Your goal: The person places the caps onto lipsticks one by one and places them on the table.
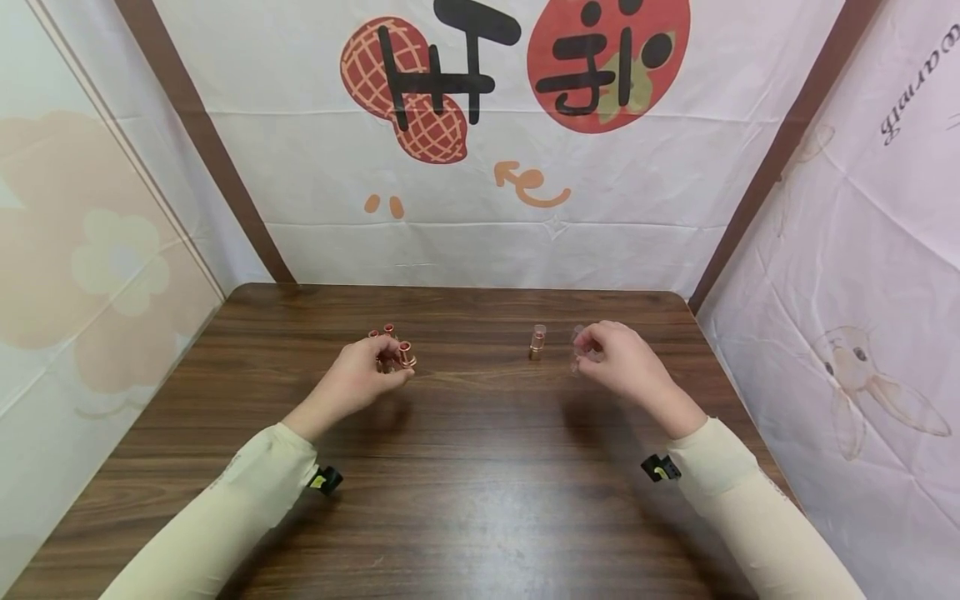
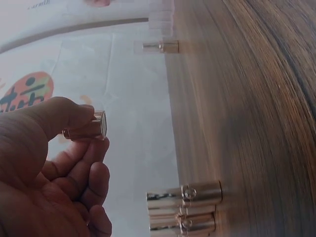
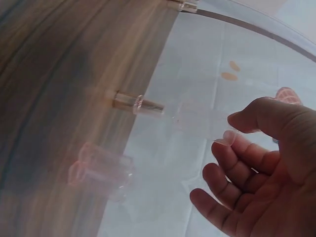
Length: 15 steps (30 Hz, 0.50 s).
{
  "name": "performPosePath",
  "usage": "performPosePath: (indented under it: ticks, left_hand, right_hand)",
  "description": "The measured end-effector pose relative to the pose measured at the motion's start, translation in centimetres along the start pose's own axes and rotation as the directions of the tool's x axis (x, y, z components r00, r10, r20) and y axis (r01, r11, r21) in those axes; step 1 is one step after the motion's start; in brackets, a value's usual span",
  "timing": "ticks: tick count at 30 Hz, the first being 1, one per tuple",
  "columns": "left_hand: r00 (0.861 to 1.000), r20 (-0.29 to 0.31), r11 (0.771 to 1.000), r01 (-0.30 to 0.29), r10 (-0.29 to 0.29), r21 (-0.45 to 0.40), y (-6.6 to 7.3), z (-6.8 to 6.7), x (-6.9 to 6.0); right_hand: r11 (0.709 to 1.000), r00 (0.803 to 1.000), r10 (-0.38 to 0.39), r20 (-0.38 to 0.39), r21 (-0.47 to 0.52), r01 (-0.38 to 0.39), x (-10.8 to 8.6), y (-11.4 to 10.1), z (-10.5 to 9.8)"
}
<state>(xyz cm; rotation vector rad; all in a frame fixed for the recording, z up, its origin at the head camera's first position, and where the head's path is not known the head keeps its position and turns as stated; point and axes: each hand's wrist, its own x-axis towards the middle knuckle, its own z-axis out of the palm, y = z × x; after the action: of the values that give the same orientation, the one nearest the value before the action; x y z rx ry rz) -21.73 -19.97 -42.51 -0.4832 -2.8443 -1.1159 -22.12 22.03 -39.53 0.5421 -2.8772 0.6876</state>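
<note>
My left hand (image 1: 358, 377) pinches a rose-gold lipstick tube (image 2: 84, 129) between thumb and fingers, above the table. Several similar lipstick tubes (image 2: 202, 193) stand close together beside it, partly hidden by the hand in the head view. Between the two hands stands a gold lipstick (image 1: 536, 346) with a clear cap over its top. My right hand (image 1: 622, 360) pinches a see-through cap (image 3: 226, 139), faint against the white cloth, with thumb and index finger. A group of clear pinkish caps (image 3: 101, 170) stands on the table near this hand, mostly hidden in the head view.
The brown wood-grain table (image 1: 465, 467) ends at a white cloth backdrop (image 1: 315, 150) with printed figures. Cloth walls also rise at the left and right. A small black device (image 1: 326, 480) is worn at the left wrist, another (image 1: 661, 468) at the right.
</note>
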Motion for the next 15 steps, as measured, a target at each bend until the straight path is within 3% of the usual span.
performPosePath:
  ticks: [15]
  left_hand:
    - [0.986, 0.07, 0.988, -0.154, 0.154, -0.006, 1.6, 2.2, 1.1]
  right_hand:
    - [0.981, 0.983, -0.18, -0.037, 0.06, 0.182, 1.3, -3.1, -1.2]
